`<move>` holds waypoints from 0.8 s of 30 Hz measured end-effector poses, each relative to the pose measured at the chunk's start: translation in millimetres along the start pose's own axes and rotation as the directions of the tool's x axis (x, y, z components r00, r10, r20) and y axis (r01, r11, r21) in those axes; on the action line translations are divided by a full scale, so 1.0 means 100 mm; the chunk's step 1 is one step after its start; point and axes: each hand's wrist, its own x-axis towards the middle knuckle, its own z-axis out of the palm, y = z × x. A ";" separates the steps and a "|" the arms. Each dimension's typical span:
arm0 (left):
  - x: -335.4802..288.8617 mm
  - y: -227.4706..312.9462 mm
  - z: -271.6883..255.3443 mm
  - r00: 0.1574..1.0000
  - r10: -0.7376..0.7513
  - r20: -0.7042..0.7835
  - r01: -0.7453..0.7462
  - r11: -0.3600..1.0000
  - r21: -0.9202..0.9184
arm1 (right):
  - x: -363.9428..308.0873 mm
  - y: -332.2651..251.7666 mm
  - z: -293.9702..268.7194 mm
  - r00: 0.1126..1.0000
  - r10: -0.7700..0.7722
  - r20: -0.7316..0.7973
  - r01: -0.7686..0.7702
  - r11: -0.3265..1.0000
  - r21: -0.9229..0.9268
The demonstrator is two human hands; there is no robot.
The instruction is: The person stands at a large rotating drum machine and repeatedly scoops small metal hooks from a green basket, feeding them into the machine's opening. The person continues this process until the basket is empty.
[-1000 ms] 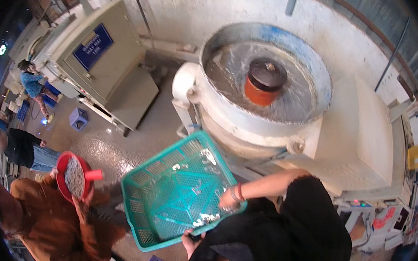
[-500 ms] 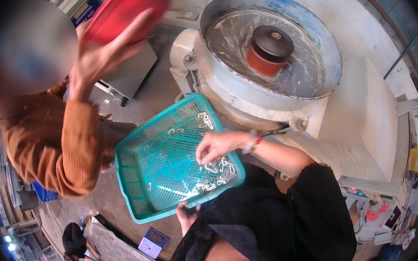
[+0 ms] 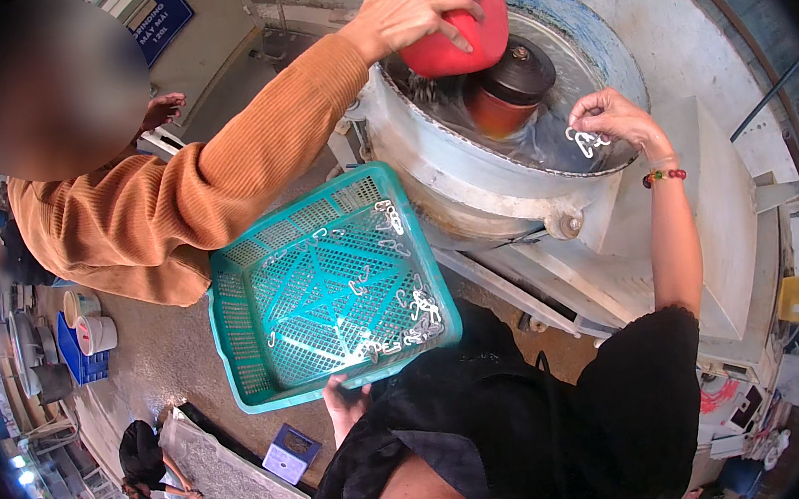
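My left hand [image 3: 347, 406] grips the near rim of a green perforated plastic basket [image 3: 235, 359], its fingers partly hidden below. Small silvery metal hooks [image 3: 421, 309] lie scattered inside, mostly in the near right corner. My right hand [image 3: 614, 119] is closed on a few of these metal hooks [image 3: 586, 141], which dangle from its fingertips above the right side of a large round machine tub [image 3: 479, 181]. Opposite, a co-worker's hand [image 3: 417, 10] tips a red bowl [image 3: 457, 35] over the tub, and small pieces [image 3: 421, 88] show below its lip.
A dark-capped orange column [image 3: 507, 88] rises from the tub's middle amid greyish liquid. The co-worker's brown ribbed sleeve [image 3: 285, 136] reaches across beyond the basket. White buckets [image 3: 95, 334] and a blue crate [image 3: 86, 358] stand at left; other people work at a low table [image 3: 224, 464].
My right hand has gone from the basket to above the tub, carrying metal hooks. The co-worker's red bowl has swung right and tipped over the tub. My left hand still grips the basket.
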 end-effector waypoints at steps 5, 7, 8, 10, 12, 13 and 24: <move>-0.04 0.08 0.13 0.997 -0.070 -0.030 0.070 0.997 0.022 | 0.32 0.59 -0.46 0.972 -0.079 -0.221 -0.024 0.902 -0.431; 0.03 0.08 0.06 0.989 -0.123 -0.077 0.122 0.992 -0.022 | 0.49 0.74 -0.68 0.952 -0.078 -0.297 -0.063 0.897 -0.438; 0.03 0.09 0.10 0.994 -0.110 -0.022 0.110 0.994 0.006 | 0.54 0.78 -0.76 0.938 -0.074 -0.339 -0.088 0.893 -0.441; -0.10 0.08 0.34 0.999 0.008 -0.050 -0.006 0.999 0.040 | 0.64 0.64 -0.80 0.928 0.023 -0.372 -0.199 0.873 -0.445; -0.17 0.05 0.45 0.996 0.076 -0.046 -0.075 0.997 0.024 | 0.69 0.48 -0.81 0.919 0.125 -0.374 -0.298 0.842 -0.449; -0.20 0.06 0.50 0.995 0.087 -0.043 -0.087 0.996 0.002 | 0.74 0.45 -0.81 0.917 0.192 -0.351 -0.343 0.829 -0.442; -0.17 -0.04 0.36 0.977 0.193 -0.088 -0.189 0.980 0.056 | 0.53 0.00 -0.68 0.825 0.027 -0.565 -0.533 0.370 -0.761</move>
